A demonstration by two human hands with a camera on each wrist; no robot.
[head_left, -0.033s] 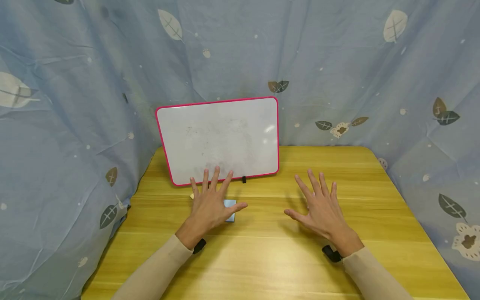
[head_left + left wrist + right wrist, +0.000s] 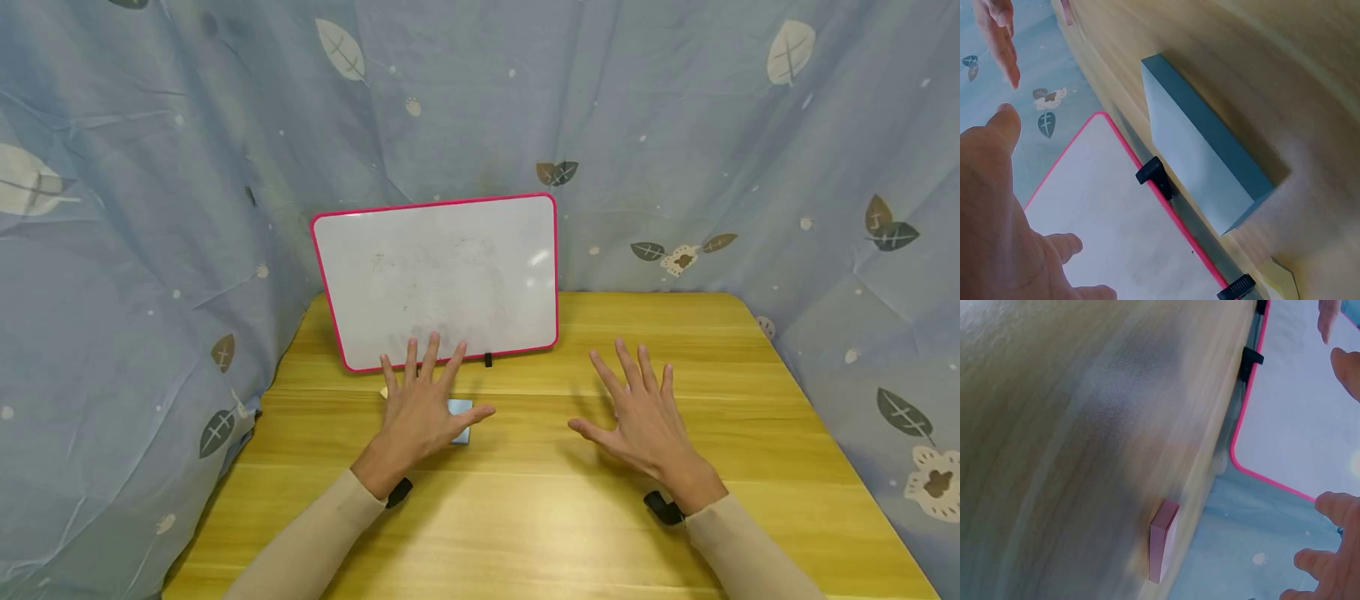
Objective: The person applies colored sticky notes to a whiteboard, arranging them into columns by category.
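Note:
My left hand (image 2: 420,417) hovers over the table with its fingers spread, holding nothing. Under it lies a light blue rectangular block (image 2: 1200,150), flat-faced with darker sides; in the head view the hand covers most of it. A small yellow piece (image 2: 1280,279) peeks out beyond that block, partly cut off. To the right, my right hand (image 2: 648,429) is also held up with fingers apart and nothing in it. Beneath it, the right wrist view shows a small pink block (image 2: 1163,542) on the table, almost wholly hidden by the hand in the head view.
A whiteboard (image 2: 442,283) with a pink frame stands tilted at the back left, on black clip feet (image 2: 488,360). The wooden table (image 2: 525,517) is enclosed by a blue leaf-patterned curtain (image 2: 465,100). A black strap device (image 2: 663,507) sits on each wrist.

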